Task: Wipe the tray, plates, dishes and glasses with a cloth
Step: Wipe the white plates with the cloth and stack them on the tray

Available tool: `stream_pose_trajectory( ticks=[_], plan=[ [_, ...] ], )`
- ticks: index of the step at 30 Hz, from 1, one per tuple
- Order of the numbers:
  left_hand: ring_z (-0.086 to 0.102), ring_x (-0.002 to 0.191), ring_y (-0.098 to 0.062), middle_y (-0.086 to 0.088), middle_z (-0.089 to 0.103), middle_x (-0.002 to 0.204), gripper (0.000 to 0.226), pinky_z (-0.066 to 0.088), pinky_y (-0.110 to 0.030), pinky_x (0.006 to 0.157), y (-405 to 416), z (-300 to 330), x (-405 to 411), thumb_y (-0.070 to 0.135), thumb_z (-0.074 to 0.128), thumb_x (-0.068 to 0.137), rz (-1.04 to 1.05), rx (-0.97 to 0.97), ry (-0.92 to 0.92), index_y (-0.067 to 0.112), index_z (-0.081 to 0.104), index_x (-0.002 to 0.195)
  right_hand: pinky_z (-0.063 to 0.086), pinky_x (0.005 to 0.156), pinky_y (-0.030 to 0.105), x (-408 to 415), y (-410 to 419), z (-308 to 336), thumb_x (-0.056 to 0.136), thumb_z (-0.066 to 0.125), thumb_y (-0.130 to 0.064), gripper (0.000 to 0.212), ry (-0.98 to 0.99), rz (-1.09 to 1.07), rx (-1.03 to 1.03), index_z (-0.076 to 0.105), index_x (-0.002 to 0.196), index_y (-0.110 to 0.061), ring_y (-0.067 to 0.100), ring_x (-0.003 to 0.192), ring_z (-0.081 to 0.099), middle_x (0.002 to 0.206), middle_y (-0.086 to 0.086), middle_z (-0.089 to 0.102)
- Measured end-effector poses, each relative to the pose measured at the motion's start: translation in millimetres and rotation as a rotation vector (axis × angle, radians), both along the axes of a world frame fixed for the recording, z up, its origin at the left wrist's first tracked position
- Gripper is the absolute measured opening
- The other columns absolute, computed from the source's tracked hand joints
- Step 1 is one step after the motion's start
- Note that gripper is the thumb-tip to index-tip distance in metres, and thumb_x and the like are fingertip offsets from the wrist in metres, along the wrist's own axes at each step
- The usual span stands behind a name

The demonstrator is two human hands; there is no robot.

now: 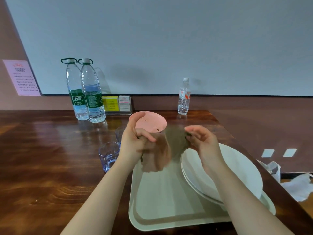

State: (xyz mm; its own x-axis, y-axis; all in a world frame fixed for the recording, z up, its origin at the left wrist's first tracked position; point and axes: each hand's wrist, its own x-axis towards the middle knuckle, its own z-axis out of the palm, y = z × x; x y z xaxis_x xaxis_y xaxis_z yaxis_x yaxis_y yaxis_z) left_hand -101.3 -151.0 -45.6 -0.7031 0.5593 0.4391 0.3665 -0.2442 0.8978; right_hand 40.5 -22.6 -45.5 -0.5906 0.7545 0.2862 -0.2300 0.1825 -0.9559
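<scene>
A brown cloth (166,150), blurred by motion, is stretched between both hands above the pale tray (160,206). My left hand (133,139) grips its left end, my right hand (199,138) pinches its right corner. Two stacked white plates (237,173) lie on the tray's right side. A pink dish (149,122) with dark specks sits on the table just behind my left hand. Two bluish glasses stand left of the tray, the near one (108,156) in full view, the far one (119,133) partly hidden by my left hand.
Two large water bottles (86,92) and a small bottle (183,97) stand along the back wall, with a card holder (118,104) between them. The wooden table's right edge (264,168) runs close past the tray. White plastic bags (296,184) lie on the floor beyond it.
</scene>
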Motion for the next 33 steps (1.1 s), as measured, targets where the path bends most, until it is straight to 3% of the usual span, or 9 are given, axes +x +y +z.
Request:
stream_pose_trajectory(
  ticks=[4,8,11,15,18,22,27,30,33],
  plan=[
    [0.067,0.090,-0.014,0.006,0.074,0.084,0.048,0.053,-0.034,0.085,2,-3,-3,-0.014,0.050,0.083,0.026,-0.117,-0.144,0.031,0.063,0.095,0.046,0.061,0.008,2,0,3,0.084,0.049,0.010,0.042,-0.109,-0.103,0.117,0.070,0.074,-0.026,-0.001,0.070,0.060,0.084,-0.004,0.067],
    [0.066,0.082,-0.025,-0.007,0.074,0.084,0.032,0.055,-0.041,0.080,1,0,-12,-0.002,0.053,0.087,-0.013,-0.282,-0.154,0.022,0.074,0.082,0.052,0.078,0.026,8,10,7,0.087,0.054,0.002,0.039,-0.137,-0.158,0.191,0.069,0.084,-0.034,0.017,0.086,0.060,0.097,0.000,0.067],
    [0.066,0.082,-0.026,-0.008,0.073,0.084,0.032,0.055,-0.042,0.079,-2,4,-13,0.001,0.047,0.091,-0.098,-0.372,-0.088,0.017,0.074,0.085,0.052,0.075,0.025,10,14,12,0.092,0.051,-0.004,0.028,-0.154,-0.101,0.146,0.070,0.091,-0.025,0.014,0.082,0.063,0.091,-0.003,0.069],
    [0.063,0.067,-0.016,-0.005,0.072,0.075,0.031,0.052,-0.026,0.063,-6,11,-10,-0.008,0.046,0.087,-0.138,-0.349,-0.023,0.007,0.073,0.080,0.052,0.066,0.019,13,17,15,0.097,0.045,-0.007,0.025,-0.184,-0.006,0.080,0.069,0.096,-0.016,0.009,0.076,0.063,0.085,-0.002,0.069],
    [0.062,0.058,-0.005,0.003,0.071,0.068,0.034,0.047,-0.014,0.053,-9,16,-9,-0.009,0.047,0.088,-0.145,-0.284,-0.071,0.012,0.074,0.083,0.055,0.074,0.027,19,19,14,0.094,0.048,0.000,0.032,-0.155,-0.012,0.114,0.070,0.088,-0.022,0.017,0.084,0.065,0.091,0.005,0.070],
    [0.066,0.076,-0.019,-0.009,0.073,0.084,0.026,0.057,-0.032,0.072,-9,13,-7,0.000,0.048,0.093,-0.220,-0.268,-0.170,0.009,0.072,0.095,0.054,0.075,0.034,24,22,15,0.092,0.050,0.003,0.032,-0.083,-0.018,0.058,0.070,0.086,-0.021,0.017,0.079,0.066,0.083,0.001,0.070],
    [0.070,0.075,-0.017,-0.010,0.074,0.088,0.028,0.058,-0.028,0.070,-7,6,4,0.010,0.039,0.098,-0.391,-0.092,-0.574,0.004,0.066,0.104,0.050,0.068,0.033,26,13,15,0.092,0.053,-0.005,0.023,0.002,0.022,-0.154,0.070,0.082,-0.015,0.014,0.067,0.060,0.069,-0.002,0.068],
    [0.072,0.073,-0.022,-0.015,0.073,0.088,0.038,0.059,-0.034,0.063,-5,1,10,0.020,0.031,0.101,-0.500,-0.042,-0.901,0.002,0.064,0.106,0.046,0.058,0.029,23,8,11,0.096,0.045,-0.037,0.035,-0.051,0.064,-0.389,0.067,0.076,-0.018,0.013,0.061,0.056,0.064,-0.002,0.062],
    [0.072,0.080,-0.027,-0.017,0.072,0.097,0.048,0.060,-0.038,0.066,-2,-8,8,0.025,0.028,0.100,-0.527,-0.052,-0.983,0.002,0.070,0.104,0.049,0.053,0.028,20,4,2,0.091,0.035,-0.059,0.057,-0.132,0.226,-0.616,0.067,0.096,-0.013,0.016,0.057,0.061,0.066,0.002,0.063]
  ],
)
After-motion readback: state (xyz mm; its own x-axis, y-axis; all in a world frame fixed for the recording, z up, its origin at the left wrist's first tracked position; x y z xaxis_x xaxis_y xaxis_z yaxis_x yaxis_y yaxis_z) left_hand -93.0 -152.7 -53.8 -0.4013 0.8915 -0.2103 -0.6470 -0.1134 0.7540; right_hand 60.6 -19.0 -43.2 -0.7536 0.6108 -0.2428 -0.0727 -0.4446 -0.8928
